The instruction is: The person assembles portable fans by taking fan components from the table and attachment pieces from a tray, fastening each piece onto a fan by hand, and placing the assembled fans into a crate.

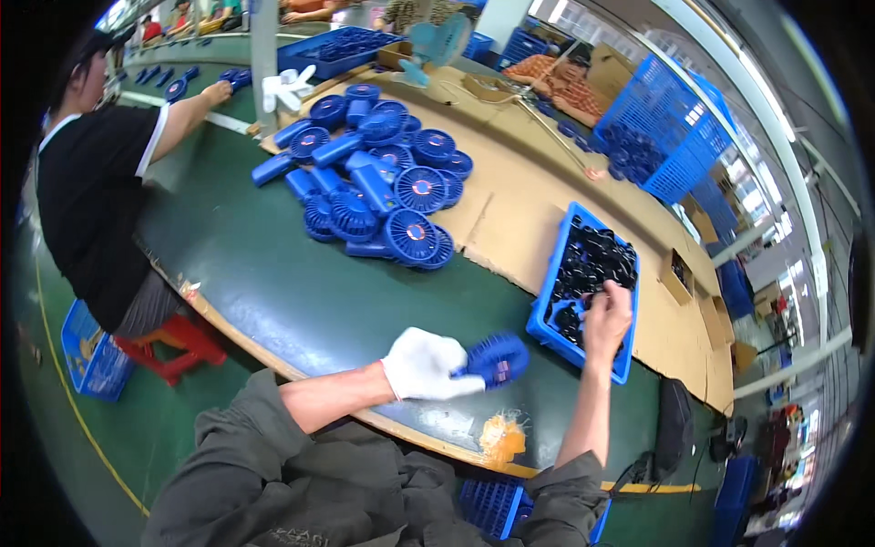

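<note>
My left hand (421, 366), in a white glove, is closed around the handle end of a blue handheld fan (499, 359), its round slatted head pointing right above the green tabletop (301, 305). My bare right hand (607, 321) reaches over a blue plastic tray (546, 294) filled with small black parts (597, 255). Its fingertips are pinched together among these parts, and what lies between them is too small to make out. Beyond my left hand, a pile of blue handheld fans (374, 182) covers the tabletop and a cardboard sheet.
A person (100, 182) in black works at the left; another (561, 82) sits across the bench. A white post (265, 64) stands beside the pile. Large blue crate (670, 118), small cardboard box (676, 276) and black pouch (674, 424) are to the right.
</note>
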Tool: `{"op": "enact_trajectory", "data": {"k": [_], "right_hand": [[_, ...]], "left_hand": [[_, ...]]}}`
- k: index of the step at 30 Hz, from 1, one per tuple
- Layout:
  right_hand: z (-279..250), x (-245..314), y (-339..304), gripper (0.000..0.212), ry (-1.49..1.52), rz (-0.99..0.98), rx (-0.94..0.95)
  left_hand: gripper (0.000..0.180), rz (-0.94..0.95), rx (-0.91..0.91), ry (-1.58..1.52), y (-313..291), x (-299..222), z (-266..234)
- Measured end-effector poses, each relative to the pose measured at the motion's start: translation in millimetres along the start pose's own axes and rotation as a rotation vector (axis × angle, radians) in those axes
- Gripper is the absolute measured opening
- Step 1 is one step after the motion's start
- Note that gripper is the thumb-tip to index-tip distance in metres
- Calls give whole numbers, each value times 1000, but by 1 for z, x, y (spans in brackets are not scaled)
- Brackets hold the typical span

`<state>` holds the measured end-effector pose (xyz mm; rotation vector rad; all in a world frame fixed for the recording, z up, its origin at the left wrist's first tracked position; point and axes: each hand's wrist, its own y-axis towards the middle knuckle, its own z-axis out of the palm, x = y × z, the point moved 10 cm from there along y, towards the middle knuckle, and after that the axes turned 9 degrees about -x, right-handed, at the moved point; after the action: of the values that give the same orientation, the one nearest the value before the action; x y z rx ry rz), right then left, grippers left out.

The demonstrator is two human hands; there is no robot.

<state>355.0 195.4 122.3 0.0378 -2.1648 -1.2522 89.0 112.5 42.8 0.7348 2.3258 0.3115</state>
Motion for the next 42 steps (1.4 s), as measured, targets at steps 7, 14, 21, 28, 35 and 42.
{"op": "enact_trajectory", "data": {"k": [7,14,21,28,35,42], "right_hand": [[11,113,-95,18,209,-63,51],[17,128,-125,20,238,-165,18],[11,177,-134,24,24,-616,-11],[14,188,-155,18,22,-737,-41],[27,180,-149,25,208,-537,80],[31,140,-142,14,319,-197,228]], "left_hand": [[33,-744,-127,-1258,6,64,33],[28,-784,-155,-1332,0,56,49],[40,-459,48,-984,-1,36,51],[33,-485,-170,-1018,-4,51,36],[25,-626,-218,-1042,-2,74,29],[24,-798,-260,-1097,-3,78,20]]}}
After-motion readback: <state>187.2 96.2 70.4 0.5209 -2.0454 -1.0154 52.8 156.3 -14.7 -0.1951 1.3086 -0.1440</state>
